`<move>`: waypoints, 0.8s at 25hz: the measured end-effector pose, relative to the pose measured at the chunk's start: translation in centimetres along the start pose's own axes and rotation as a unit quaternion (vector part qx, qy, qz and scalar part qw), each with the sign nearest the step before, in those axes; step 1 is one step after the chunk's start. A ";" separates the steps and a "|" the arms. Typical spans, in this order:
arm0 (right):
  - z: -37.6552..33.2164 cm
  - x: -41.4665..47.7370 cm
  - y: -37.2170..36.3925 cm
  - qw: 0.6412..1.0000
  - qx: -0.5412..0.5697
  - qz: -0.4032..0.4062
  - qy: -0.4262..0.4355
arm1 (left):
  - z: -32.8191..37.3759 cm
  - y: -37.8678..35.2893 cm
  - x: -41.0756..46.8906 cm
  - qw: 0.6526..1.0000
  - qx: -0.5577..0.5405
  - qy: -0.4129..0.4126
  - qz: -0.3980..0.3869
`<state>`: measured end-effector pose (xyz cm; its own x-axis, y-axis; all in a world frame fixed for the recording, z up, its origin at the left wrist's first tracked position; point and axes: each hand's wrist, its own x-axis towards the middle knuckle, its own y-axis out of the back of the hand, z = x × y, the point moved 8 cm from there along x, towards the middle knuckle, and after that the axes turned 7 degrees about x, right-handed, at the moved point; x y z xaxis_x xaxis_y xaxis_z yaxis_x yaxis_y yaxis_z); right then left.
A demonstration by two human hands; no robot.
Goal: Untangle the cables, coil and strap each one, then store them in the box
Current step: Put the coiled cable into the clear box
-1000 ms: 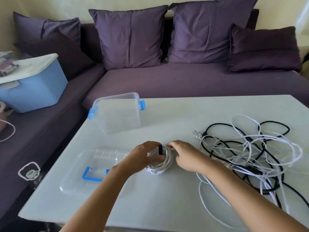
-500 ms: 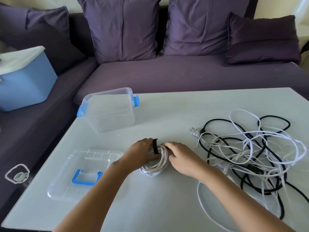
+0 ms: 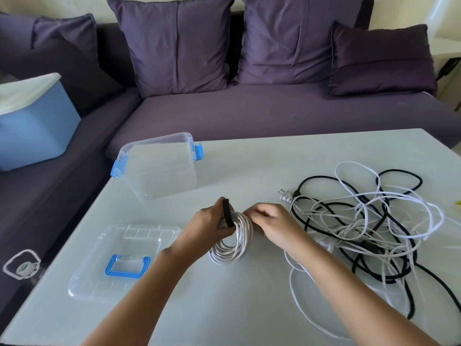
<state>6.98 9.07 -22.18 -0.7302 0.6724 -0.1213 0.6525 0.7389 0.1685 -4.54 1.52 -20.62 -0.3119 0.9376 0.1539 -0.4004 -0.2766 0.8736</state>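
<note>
A coiled white cable (image 3: 232, 243) stands tilted on the table, its far end lifted. My left hand (image 3: 209, 226) grips the coil's far left side together with a black strap (image 3: 227, 213) that sticks up over the coil. My right hand (image 3: 272, 224) pinches the coil's far right side with curled fingers. To the right lies a tangle of black and white cables (image 3: 369, 221) with a white plug (image 3: 285, 195) at its left edge. The clear box (image 3: 159, 168) with blue latches stands open behind my hands.
The box's clear lid (image 3: 119, 260) with a blue handle lies at the front left of the table. A purple sofa (image 3: 249, 116) runs behind and left of the table, holding a blue bin (image 3: 32, 128). A loose white cable loops near my right forearm.
The coil's far end has been raised off the table between both hands, and the black strap now stands higher above it. The view has shifted slightly.
</note>
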 end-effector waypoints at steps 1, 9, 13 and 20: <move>-0.5 -0.5 -0.1 1.000 0.029 -0.005 -0.003 | 0.5 0.5 -0.3 1.000 -0.003 -0.013 0.012; -4.8 -5.0 -0.6 0.987 -0.144 -0.077 0.007 | 5.3 3.5 -3.5 0.973 0.080 -0.184 0.117; -6.9 -7.4 -1.1 0.967 -0.209 0.014 0.144 | 6.0 4.5 -4.4 0.972 0.060 -0.173 0.146; -9.0 -11.1 -1.5 0.939 -0.132 0.157 0.275 | 7.4 8.0 -7.2 0.961 -0.011 -0.145 0.237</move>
<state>12.31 0.11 -12.30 -0.5528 0.6763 0.4869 0.8326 0.4228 0.3579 0.87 -5.92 -11.38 -0.2109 0.7241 0.6567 -0.2921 -0.6878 0.6646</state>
